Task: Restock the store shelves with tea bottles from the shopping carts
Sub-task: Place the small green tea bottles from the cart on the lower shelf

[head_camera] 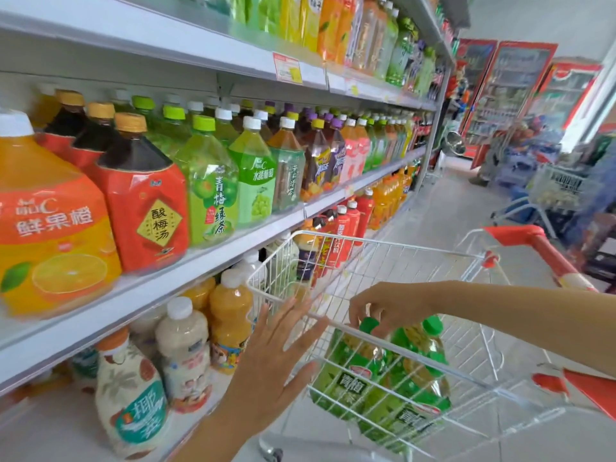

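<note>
Ref pt: the white wire cart (383, 244), which stood w/ its left side close along the shelving (133, 41).

Inside the cart, at the near end, two tea btls leaned side by side. The left tea btl (346, 375) and right tea btl (425, 368) both had green caps, green labels and yellowish-green liquid. Caps were up at approx rim level, bodies below the near rim and seen through the wire.

R hand (390, 306) was over the cart's near rim, forearm crossing in from the cart's right side. Its fingers were curled down round the cap and neck of the left tea btl, gripping it.

L hand (276, 345) was outside the cart at its near-left corner. It was wide open, fingers straight and spread, holding nothing. Fingertips overlapped the cart's wire wall; couldn't tell if they touched it.

Left of the cart, on the shelf level above its rim, was a row of big btls: orange juice (50, 228), a red-label dark drink (146, 208), then shelf green tea (210, 195) w/ a similar label.

One level down, beside the cart's left wall, were milky-white and orange drinks (183, 355).

Right of the cart was a red handle bar (520, 235). Well beyond the cart's far end were a second cart (560, 188) and red-framed fridges (520, 88), both blurred.
</note>
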### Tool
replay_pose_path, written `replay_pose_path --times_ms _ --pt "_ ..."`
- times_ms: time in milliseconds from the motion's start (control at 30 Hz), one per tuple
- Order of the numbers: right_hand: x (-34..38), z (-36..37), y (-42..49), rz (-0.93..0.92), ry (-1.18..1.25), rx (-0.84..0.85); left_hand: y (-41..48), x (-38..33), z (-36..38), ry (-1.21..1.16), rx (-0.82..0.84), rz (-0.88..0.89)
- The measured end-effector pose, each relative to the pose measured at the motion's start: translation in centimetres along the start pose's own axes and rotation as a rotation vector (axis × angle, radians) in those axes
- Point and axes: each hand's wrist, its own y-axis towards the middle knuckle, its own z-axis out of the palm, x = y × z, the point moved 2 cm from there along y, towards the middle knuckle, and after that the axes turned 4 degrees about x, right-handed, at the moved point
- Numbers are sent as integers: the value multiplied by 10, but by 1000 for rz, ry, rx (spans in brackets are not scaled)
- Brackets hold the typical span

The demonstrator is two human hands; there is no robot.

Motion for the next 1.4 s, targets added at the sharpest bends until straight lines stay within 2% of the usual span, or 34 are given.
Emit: replay_pose_path --times_ms 200,300,367,500,533,733,1000,1067,1200,1400 --pt "7 -20 -8 12 28 10 3 2 -8 -41 8 12" --pt "20 -50 -21 -9 58 -33 25 3 -19 -152 -19 -13" --pt "28 -72 -33 -35 88 -85 51 -3 -30 -272 8 -88" --pt "45 -110 -58 -112 162 -207 113 -16 -34 -708 247 -346" --pt "49 -117 -63 -134 187 -233 126 -16 -32 -760 264 -390" --pt "37 -129 -78 -177 304 -401 157 -8 -28 -718 150 -462" --pt "-10 -126 -70 -125 445 -429 164 1 -9 -704 125 -465" --pt "-32 -121 -74 -29 368 -401 164 6 -8 -693 108 -498" --pt "-87 -84 -70 254 119 -164 161 14 -7 -637 85 -513" --pt "-124 -52 -46 463 -20 90 162 15 -9 -626 102 -512"
